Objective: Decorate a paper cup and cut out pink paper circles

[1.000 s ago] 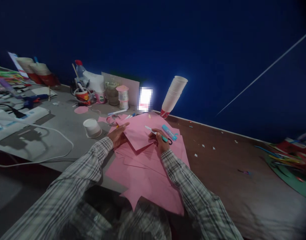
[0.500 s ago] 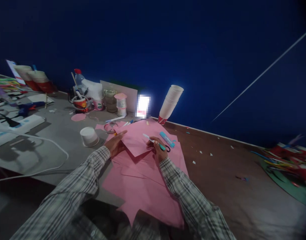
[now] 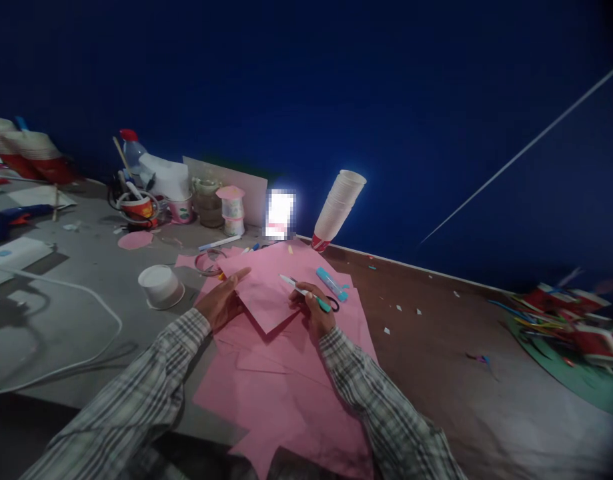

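Observation:
My left hand [image 3: 221,303] grips the left edge of a pink paper sheet [image 3: 263,293], thumb on top and fingers underneath. In my right hand [image 3: 313,310] is a white pen [image 3: 289,281] with a green end, its pale tip pointing up and left over the sheet. The sheet's near corner is raised above a pile of larger pink paper [image 3: 306,400]. Just beyond my right hand lie a light-blue tube-shaped item [image 3: 331,283] and a dark loop [image 3: 335,305], partly hidden by the hand.
A white paper cup [image 3: 161,287] stands upside down to the left. Behind are a decorated cup model [image 3: 231,210], a bright blurred screen [image 3: 280,215] and a leaning cup stack [image 3: 339,210]. A white cable [image 3: 101,307] crosses the left table. Paper scraps [image 3: 387,331] lie right.
The view has turned slightly, so the left-side objects sit further left. My left hand still holds the pink sheet, and the pen stays in my right hand over it.

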### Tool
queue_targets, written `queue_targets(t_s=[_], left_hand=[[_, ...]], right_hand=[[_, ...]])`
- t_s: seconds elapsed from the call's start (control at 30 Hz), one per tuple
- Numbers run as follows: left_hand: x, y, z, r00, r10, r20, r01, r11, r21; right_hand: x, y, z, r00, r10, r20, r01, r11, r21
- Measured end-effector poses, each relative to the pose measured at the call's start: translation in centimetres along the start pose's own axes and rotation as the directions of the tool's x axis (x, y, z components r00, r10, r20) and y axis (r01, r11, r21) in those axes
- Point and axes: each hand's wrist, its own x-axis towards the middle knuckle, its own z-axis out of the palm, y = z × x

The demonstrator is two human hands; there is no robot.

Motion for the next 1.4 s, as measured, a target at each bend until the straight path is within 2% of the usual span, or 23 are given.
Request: queue_targets(t_s=[0.27, 0.7, 1.4], left_hand=[[0.06, -0.34, -0.17, 1.000, 0.015, 0.001, -0.015, 1.000, 0.004], [0.04, -0.01, 0.59, 0.991, -0.014, -0.134, 0.012, 1.000, -0.012], [0.21, -0.10, 0.12, 0.991, 0.010, -0.130, -0.010, 1.000, -0.001]], right_hand=[[-0.24, -0.46, 0.26, 1.000, -0.016, -0.024, 0.016, 1.000, 0.006], [0.13, 0.25, -0.20, 0.999, -0.036, -0.014, 0.036, 0.999, 0.004], [0.06, 0.06, -0.17, 0.999, -0.026, -0.040, 0.028, 0.998, 0.055]])
